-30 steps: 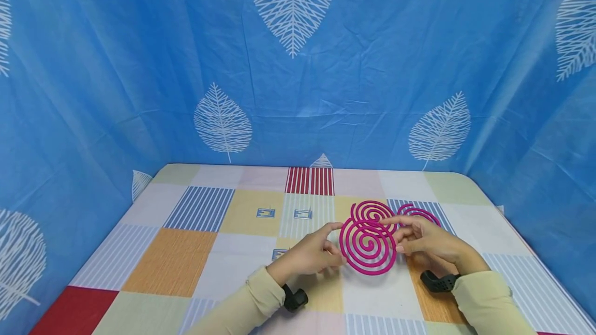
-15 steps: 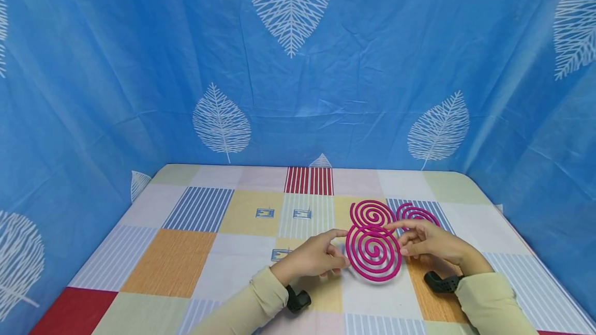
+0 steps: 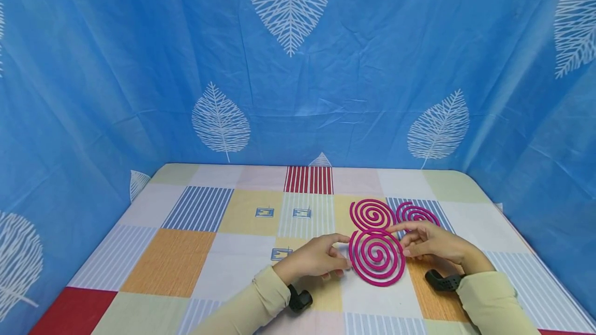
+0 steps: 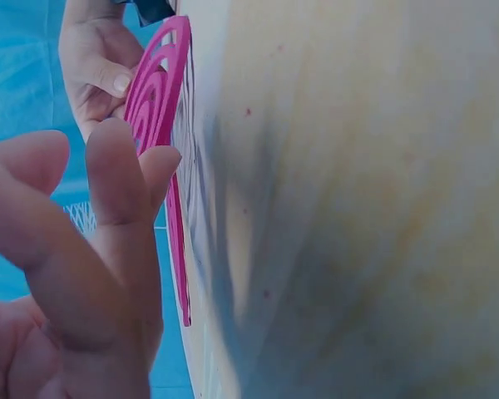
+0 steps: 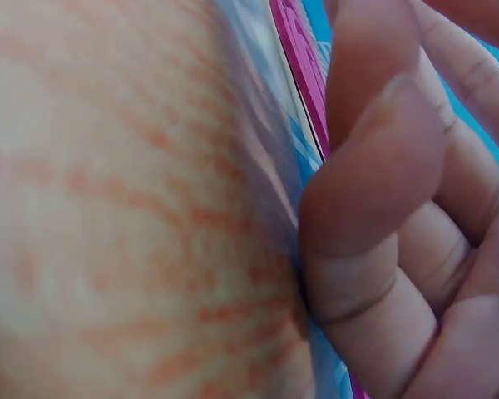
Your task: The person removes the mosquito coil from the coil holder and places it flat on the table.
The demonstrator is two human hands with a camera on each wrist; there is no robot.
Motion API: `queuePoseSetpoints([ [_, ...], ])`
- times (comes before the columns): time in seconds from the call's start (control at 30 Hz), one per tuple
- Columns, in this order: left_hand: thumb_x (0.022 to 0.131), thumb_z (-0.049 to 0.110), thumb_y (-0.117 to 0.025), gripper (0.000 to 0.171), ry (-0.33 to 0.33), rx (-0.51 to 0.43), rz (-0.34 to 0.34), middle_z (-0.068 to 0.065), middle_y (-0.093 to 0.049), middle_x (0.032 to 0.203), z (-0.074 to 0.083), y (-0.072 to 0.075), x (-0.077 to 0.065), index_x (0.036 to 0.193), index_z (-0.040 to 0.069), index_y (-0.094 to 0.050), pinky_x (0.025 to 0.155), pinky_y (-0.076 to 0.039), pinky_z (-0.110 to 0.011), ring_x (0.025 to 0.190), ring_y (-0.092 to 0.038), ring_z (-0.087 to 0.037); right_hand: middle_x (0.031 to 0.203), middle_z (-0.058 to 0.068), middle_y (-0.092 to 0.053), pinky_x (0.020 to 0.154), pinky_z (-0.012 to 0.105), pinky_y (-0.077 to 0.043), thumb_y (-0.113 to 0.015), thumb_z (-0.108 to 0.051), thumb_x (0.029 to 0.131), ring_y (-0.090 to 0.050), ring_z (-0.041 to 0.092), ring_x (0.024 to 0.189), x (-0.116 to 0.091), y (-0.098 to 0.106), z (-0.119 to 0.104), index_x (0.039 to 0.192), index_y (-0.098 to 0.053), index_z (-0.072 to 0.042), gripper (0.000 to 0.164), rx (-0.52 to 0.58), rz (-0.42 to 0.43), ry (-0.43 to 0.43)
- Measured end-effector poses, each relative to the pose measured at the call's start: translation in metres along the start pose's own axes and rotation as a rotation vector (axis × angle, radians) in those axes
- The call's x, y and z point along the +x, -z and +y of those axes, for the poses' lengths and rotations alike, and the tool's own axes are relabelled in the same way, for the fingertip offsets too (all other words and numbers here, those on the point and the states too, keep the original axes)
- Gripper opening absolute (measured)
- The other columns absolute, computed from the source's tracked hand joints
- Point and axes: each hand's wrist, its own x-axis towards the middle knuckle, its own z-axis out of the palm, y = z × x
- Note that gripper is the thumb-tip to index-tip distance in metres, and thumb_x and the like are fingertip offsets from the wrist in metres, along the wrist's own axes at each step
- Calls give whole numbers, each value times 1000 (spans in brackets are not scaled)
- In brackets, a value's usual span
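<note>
A magenta mosquito coil (image 3: pixel 377 257) lies low over the patterned cloth, nearly flat, between two hands. In the head view, my left hand (image 3: pixel 314 258) holds its left rim with index finger and thumb set apart. My right hand (image 3: pixel 433 244) holds the opposite rim, the index finger reaching over the upper edge. Seen from the left wrist, the same coil (image 4: pixel 154 100) is almost edge-on, close to the cloth and its shadow. Fingers hide much of the contact in both wrist views. A second coil (image 3: pixel 372 214) lies just behind, its near edge meeting or overlapped by the held one.
Behind my right hand lies a third coil (image 3: pixel 416 213), partly hidden by the fingers. A patchwork cloth (image 3: pixel 158 257) covers the table. Blue leaf-print curtains (image 3: pixel 354 66) enclose its back and sides. Each wrist wears a black strap device (image 3: pixel 300 300).
The held coil has come down and slightly right, from tilted up to nearly flat by the cloth. Both hands moved a little along with it. The other two coils stayed put.
</note>
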Motion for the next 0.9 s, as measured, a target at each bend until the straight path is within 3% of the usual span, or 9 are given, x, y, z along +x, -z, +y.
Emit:
queuePoseSetpoints([
  [0.13,97,6,-76,51,-5,-3,-12,-2,-70,73,0,0,1,146,6,-63,50,-46,-20,52,-54,-10,98,3,-76,68,23,-51,-65,2,104,-60,9,75,-1,1,0,147,-69,-17,47,-5,-6,-6],
  [0.3,97,6,-76,50,0,11,-20,-4,-73,76,1,-2,4,146,5,-63,51,-47,-21,55,-57,-11,98,3,-77,66,22,-50,-65,4,104,-61,8,75,-2,2,-1,147,-58,10,44,-11,-5,-31],
  [0.4,97,6,-76,48,11,23,-33,-4,-75,78,2,-4,4,144,3,-64,51,-47,-21,58,-60,-12,100,4,-78,68,22,-52,-64,6,104,-65,9,77,-3,3,-1,144,-52,19,44,-20,-4,-41],
  [0.67,99,7,-76,48,15,42,-89,-1,-75,79,2,-7,5,143,-8,-63,49,-46,-19,59,-61,-11,96,0,-78,68,21,-53,-66,6,101,-63,7,76,-4,5,0,135,-56,24,39,-41,22,-89],
  [0.9,100,7,-75,49,28,46,-119,-2,-73,77,2,-7,4,144,-10,-61,49,-45,-19,58,-60,-11,102,-1,-80,75,22,-58,-67,5,101,-69,7,86,-6,7,2,129,-59,26,36,-69,36,-106],
])
